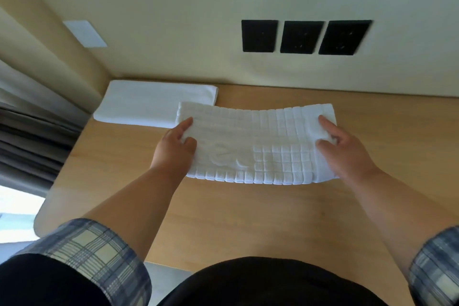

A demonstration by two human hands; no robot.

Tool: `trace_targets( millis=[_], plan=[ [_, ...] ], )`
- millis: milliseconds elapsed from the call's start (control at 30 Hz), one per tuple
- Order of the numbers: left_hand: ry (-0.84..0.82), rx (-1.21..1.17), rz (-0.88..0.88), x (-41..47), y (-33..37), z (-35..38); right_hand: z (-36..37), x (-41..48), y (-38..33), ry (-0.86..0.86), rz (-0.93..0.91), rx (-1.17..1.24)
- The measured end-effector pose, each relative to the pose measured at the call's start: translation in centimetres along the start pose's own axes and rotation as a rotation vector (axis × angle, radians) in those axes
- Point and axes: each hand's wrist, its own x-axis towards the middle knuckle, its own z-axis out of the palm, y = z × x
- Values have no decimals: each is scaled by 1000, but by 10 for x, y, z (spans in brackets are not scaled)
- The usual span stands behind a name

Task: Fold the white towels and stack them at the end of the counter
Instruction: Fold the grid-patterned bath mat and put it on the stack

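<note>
Waffle towel [258, 146]: white, grid-textured, folded into a long band running left-right mid-counter [248, 218], with a raised logo left of centre. Left hand [173, 149] and right hand [347, 149] each grip a short end, and the middle bows slightly (can't tell if it's fully resting on the wood). Plain towel [154, 103]: white, smooth, folded to a flat rectangle at the far left end against the wall. The waffle towel's far left corner overlaps its near right corner.

A folded white towel [154, 103] is laid at the left end of the wooden counter [248, 218], its corner overlapped by a waffle-weave towel [268, 146].
</note>
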Motion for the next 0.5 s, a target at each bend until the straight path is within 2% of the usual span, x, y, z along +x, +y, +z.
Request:
trace_targets(
  millis=[100, 333, 500],
  plan=[
    [-28, -25, 56, 40, -19, -45, 54, 0, -24, 62, 35, 2],
    [-4, 26, 99, 133, -68, -137, 169, 24, -91, 71, 13, 66],
    [19, 111, 67, 203, -98, -178, 233, 55, -135, 3, 54, 125]
  ],
)
